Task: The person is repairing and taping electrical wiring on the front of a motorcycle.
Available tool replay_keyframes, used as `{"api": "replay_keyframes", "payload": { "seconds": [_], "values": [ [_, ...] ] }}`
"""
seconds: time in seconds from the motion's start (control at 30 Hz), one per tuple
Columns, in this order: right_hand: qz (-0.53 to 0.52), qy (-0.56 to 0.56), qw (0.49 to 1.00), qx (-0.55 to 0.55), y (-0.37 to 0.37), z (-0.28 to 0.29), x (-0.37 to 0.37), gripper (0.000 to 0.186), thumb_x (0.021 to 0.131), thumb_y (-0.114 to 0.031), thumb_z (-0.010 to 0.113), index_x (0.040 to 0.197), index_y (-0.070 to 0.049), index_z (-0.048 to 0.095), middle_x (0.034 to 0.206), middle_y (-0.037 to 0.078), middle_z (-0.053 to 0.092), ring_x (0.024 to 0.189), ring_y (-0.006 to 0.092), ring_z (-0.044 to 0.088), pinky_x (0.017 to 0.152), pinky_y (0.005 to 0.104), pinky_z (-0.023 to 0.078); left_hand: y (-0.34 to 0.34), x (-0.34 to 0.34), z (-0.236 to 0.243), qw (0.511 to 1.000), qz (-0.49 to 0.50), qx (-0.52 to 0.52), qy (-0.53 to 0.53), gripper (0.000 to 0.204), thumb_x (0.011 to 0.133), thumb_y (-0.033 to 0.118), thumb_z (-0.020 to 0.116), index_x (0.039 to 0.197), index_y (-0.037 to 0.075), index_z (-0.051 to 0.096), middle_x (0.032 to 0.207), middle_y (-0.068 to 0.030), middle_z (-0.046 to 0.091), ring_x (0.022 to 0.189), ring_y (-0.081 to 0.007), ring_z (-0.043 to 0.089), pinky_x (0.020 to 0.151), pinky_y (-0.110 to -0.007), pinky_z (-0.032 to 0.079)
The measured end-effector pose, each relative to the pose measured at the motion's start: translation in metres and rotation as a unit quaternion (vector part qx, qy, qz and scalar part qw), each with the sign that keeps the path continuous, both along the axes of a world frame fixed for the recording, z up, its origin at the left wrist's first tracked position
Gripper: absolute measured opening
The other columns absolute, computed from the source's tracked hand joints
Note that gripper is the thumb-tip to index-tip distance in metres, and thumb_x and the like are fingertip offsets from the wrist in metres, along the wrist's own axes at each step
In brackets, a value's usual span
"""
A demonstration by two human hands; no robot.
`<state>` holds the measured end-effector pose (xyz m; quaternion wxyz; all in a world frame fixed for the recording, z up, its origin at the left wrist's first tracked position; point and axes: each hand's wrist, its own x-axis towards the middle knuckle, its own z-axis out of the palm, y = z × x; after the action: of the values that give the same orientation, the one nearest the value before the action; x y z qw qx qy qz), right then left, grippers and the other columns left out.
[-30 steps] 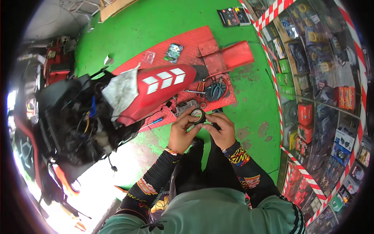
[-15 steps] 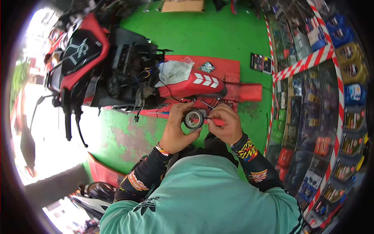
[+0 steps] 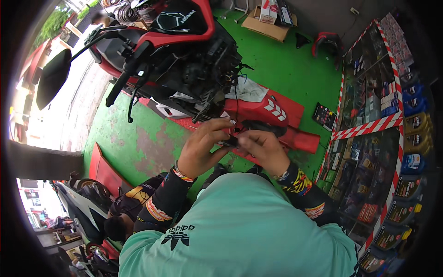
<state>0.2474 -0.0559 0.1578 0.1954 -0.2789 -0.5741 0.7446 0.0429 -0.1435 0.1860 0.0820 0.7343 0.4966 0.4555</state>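
Note:
My left hand (image 3: 198, 148) has its fingers curled round a roll of black tape (image 3: 228, 141), now seen mostly edge-on. My right hand (image 3: 261, 150) is closed at the roll's right side, thumb and index finger pinching it or its tape end; which one I cannot tell. Just beyond them lies a red body panel (image 3: 259, 111) with white chevrons, a crumpled white cloth (image 3: 245, 90) behind it and a thin cable (image 3: 236, 102) hanging nearby. A partly stripped red and black motorcycle (image 3: 175, 21) stands at the upper left on a red platform (image 3: 310, 142).
Glass display cases (image 3: 369, 161) with striped edging line the right, oil bottles (image 3: 410, 188) beside them. A cardboard box (image 3: 263, 28) sits at the back. At lower left, another person (image 3: 119, 220) bends by a second motorcycle (image 3: 78, 207) near a leaning red panel (image 3: 104, 171); someone else (image 3: 102, 19) is at upper left.
The view has swung, bringing the motorcycle's front and the person at lower left into sight. The tape roll has turned from showing its ring to nearly edge-on between my hands.

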Motion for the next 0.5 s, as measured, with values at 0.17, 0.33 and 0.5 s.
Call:
{"api": "replay_keyframes", "payload": {
  "seconds": [0.17, 0.33, 0.5],
  "values": [
    [-0.093, 0.017, 0.990, 0.103, -0.029, 0.009, -0.037, 0.021, 0.097, -0.020, 0.076, 0.106, -0.001, 0.076, 0.094, 0.002, 0.076, 0.082, 0.0056, 0.064, 0.073, 0.0241, 0.051, -0.024, -0.021, -0.004, 0.998, 0.057, -0.006, 0.030, 0.045, 0.071, -0.003, 0.086, 0.109, 0.006, 0.063, 0.110, -0.0122, 0.073, 0.106, -0.0320, 0.072, 0.088, -0.042, 0.058],
    [-0.042, -0.079, 0.991, 0.101, -0.042, 0.019, -0.064, 0.024, 0.093, -0.020, 0.080, 0.105, 0.000, 0.076, 0.094, 0.004, 0.077, 0.082, 0.0072, 0.066, 0.074, 0.0252, 0.051, -0.050, -0.048, -0.020, 0.993, 0.108, -0.044, 0.013, 0.037, 0.070, -0.002, 0.084, 0.101, 0.005, 0.066, 0.107, -0.0106, 0.074, 0.099, -0.0301, 0.072, 0.084, -0.040, 0.057],
    [-0.043, -0.050, 0.991, 0.119, -0.053, 0.001, -0.101, 0.026, 0.090, -0.023, 0.083, 0.100, 0.000, 0.076, 0.091, 0.005, 0.076, 0.078, 0.0065, 0.065, 0.070, 0.0257, 0.051, -0.064, -0.067, -0.019, 0.988, 0.149, -0.022, 0.032, 0.027, 0.071, 0.003, 0.081, 0.094, 0.005, 0.066, 0.107, -0.0084, 0.073, 0.096, -0.0313, 0.069, 0.082, -0.043, 0.056]
  ]
}}
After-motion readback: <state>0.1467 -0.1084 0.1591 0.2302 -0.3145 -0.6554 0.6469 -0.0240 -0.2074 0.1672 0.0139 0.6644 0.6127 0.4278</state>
